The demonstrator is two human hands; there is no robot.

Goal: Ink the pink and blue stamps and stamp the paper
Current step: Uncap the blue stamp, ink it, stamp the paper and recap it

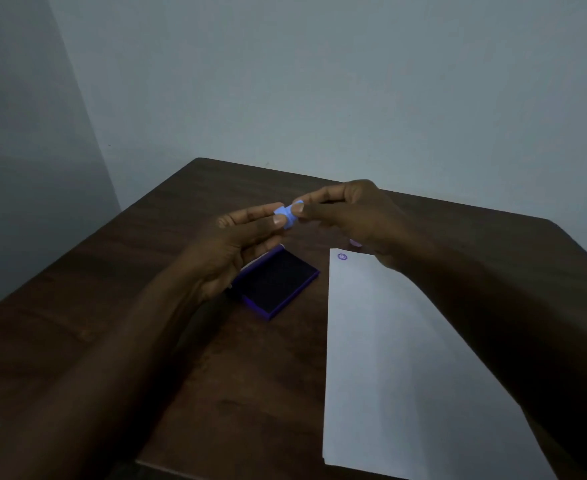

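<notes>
Desk (146, 289) space is taken by white paper (389, 358), marked with one round print (343, 256), and an open ink pad (278, 284) beside it. Above the pad, the blue stamp (287, 213) is pinched between fingers of the left hand (236, 244) and right hand (351, 213).

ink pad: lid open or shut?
Open. The ink pad lies on the table with its dark inking surface exposed inside the purple frame; no cover sits over it.

Wooden table (167, 341): ink pad (278, 284), paper (389, 358).
</notes>
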